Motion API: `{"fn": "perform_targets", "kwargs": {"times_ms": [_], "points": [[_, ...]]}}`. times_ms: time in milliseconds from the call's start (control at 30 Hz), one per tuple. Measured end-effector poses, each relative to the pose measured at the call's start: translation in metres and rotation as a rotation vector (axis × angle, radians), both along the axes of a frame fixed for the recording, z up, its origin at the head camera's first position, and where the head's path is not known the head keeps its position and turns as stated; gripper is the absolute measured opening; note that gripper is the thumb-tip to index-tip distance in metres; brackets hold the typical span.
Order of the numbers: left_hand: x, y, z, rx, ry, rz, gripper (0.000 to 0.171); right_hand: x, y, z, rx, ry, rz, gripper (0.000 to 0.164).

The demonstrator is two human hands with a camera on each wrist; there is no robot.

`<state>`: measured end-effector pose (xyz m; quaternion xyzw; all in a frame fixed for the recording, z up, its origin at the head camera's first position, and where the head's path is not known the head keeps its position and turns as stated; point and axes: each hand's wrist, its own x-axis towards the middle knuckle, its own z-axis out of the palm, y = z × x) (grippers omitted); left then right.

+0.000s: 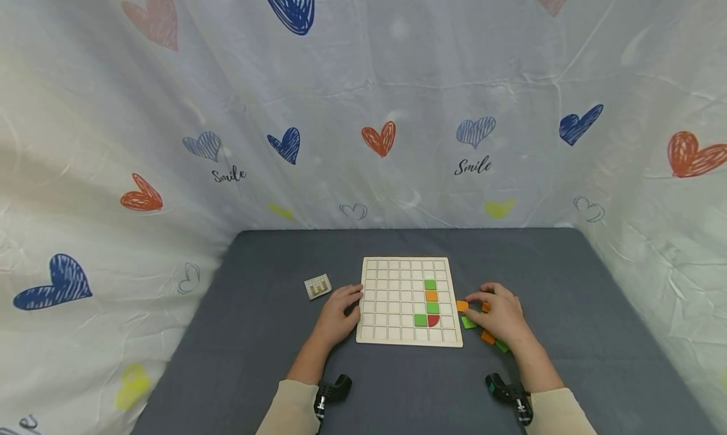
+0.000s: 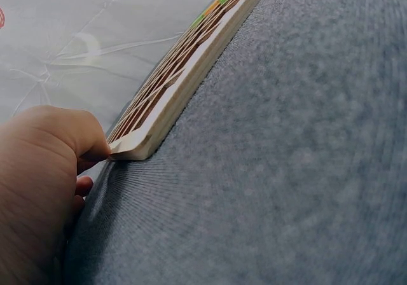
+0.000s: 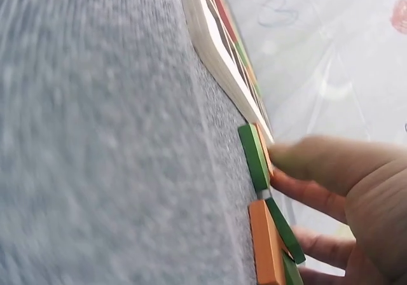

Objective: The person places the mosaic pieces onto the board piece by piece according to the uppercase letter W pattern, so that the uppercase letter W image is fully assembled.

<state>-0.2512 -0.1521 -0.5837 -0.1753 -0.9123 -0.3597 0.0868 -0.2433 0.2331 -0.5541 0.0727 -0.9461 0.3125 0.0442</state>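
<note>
A pale wooden grid board (image 1: 389,301) lies on the table, with green, orange and red pieces set in its right-hand columns. My left hand (image 1: 337,315) rests at the board's left edge; in the left wrist view the thumb (image 2: 94,139) touches near the corner. Just beyond the right edge, my right hand (image 1: 501,314) pinches an orange square tile (image 1: 462,306) between thumb and forefinger. Under and around that hand lie loose pieces, among them a green tile (image 3: 255,158) and another orange tile (image 3: 266,243). Its palm hides part of the pile.
A small card (image 1: 317,286) with a printed grid lies left of the board, beyond the left hand. Dark grey cloth (image 1: 414,391) covers the table. A white curtain (image 1: 420,189) with printed hearts hangs behind and at both sides.
</note>
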Motion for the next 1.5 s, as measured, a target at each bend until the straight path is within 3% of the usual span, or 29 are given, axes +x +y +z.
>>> {"fn": "perform_targets", "kwargs": {"times_ms": [367,600,833,1233,1500], "points": [[0.0,0.0,0.0,0.006,0.006,-0.006,0.036,-0.001,-0.002,-0.003,0.033,0.023,-0.027,0.024],[0.0,0.0,-0.001,0.013,0.016,-0.006,0.036,0.0,0.0,-0.001,0.044,0.0,-0.034,0.014],[0.001,0.0,0.001,0.013,0.028,-0.004,0.036,0.002,-0.001,0.005,0.047,-0.053,-0.001,0.024],[0.0,0.0,-0.001,0.006,0.017,0.005,0.036,0.002,0.001,0.003,0.076,0.007,0.019,0.02],[0.0,0.0,-0.001,0.008,0.002,0.007,0.036,0.003,0.002,0.005,0.091,0.0,0.013,0.022]]}}
